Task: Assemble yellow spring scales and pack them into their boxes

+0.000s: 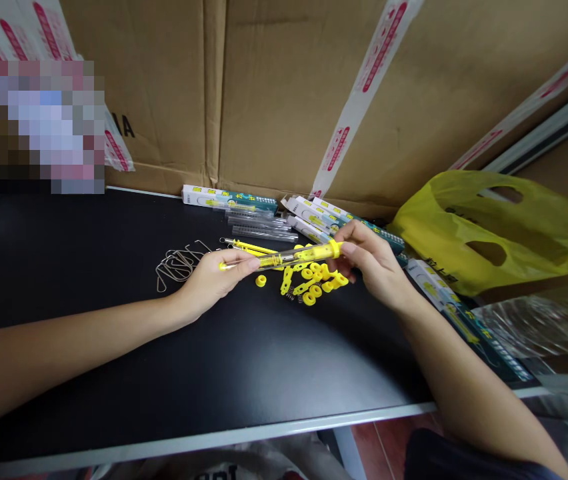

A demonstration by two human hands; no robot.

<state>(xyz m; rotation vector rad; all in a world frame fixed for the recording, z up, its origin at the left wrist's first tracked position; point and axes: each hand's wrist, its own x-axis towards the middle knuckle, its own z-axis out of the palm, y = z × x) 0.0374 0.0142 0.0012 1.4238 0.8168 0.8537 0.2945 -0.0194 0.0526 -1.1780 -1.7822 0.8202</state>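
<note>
Left hand and right hand pinch my spring scale. Printed cartons bar twelve o'clock; tabletop spreads to the edge at six.

Between the forearms I can pass over the near tabletop; beyond, the held tube and loose yellow parts bar the middle, wire hooks the left, a yellow bag the right, cardboard the back.

Head-worn view, facing forward, down (hands close)
</note>
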